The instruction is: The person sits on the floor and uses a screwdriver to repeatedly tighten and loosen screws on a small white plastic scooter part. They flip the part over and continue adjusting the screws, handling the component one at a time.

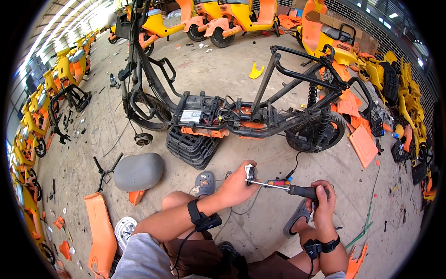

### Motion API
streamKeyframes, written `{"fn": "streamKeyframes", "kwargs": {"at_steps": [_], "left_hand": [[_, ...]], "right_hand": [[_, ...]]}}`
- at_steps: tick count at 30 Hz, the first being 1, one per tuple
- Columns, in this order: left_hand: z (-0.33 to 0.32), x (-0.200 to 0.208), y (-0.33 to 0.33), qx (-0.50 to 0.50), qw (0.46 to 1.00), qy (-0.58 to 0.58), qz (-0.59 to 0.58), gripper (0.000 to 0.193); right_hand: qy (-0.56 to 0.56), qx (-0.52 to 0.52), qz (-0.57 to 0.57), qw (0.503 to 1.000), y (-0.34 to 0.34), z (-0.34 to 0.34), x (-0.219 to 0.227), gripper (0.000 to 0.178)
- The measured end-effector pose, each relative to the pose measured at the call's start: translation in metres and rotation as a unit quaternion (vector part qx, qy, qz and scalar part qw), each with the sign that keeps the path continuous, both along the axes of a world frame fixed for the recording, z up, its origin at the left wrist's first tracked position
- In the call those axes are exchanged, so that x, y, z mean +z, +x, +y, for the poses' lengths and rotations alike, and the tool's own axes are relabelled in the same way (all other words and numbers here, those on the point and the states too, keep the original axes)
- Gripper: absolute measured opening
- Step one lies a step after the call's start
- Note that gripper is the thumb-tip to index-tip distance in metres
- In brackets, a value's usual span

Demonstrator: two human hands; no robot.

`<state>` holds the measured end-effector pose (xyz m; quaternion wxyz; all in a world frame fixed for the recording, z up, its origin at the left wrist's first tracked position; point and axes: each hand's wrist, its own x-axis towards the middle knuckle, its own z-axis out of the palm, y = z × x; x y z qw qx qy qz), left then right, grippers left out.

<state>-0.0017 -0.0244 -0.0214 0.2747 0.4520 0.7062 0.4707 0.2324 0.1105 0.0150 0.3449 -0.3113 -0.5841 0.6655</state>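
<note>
My left hand (235,187) is closed around a small round black-and-white part (251,175), holding it above the floor between my legs. In my right hand (324,202) is a screwdriver (304,191) with a dark handle. Its thin metal shaft points left and its tip reaches the part; whether it sits in a screw I cannot make out. Just above the shaft is a small red-and-yellow piece (278,182), beside a blue connector (290,178) on a black cable. That cable runs up toward the stripped scooter frame (260,116).
A black plastic basket (193,148) lies under the frame. A grey scooter seat (139,172) and a long orange panel (99,237) lie at left. Orange panels (362,144) and yellow body parts (406,100) are piled at right. Scooters (241,18) stand behind.
</note>
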Motion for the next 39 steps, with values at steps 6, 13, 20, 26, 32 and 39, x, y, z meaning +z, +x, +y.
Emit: {"fn": "streamKeyframes", "kwargs": {"at_steps": [6, 13, 20, 26, 32, 39], "left_hand": [[-0.0001, 0.0015, 0.0015, 0.011, 1.0, -0.008, -0.002, 0.041], [0.0003, -0.0026, -0.0003, 0.007, 1.0, -0.006, -0.006, 0.04], [0.0004, -0.001, -0.0008, 0.009, 1.0, -0.001, -0.023, 0.04], [0.0012, -0.0035, -0.0007, 0.002, 1.0, -0.004, -0.011, 0.04], [0.0026, 0.0005, 0.0009, 0.009, 1.0, -0.007, -0.013, 0.037], [0.0032, -0.0012, 0.0013, 0.007, 1.0, 0.013, -0.022, 0.036]], "right_hand": [[0.004, 0.001, 0.003, 1.0, 0.0011, -0.0011, -0.0032, 0.02], [0.005, 0.005, 0.003, 1.0, 0.0013, -0.0031, -0.0021, 0.02], [0.005, 0.003, 0.016, 1.0, -0.0014, -0.0057, -0.0005, 0.019], [0.053, 0.002, -0.001, 0.999, 0.0001, -0.0056, -0.0022, 0.025], [0.02, -0.003, 0.028, 0.999, 0.0011, -0.0054, -0.0022, 0.02], [0.028, 0.01, 0.026, 0.999, 0.0007, -0.0044, -0.0012, 0.019]]}}
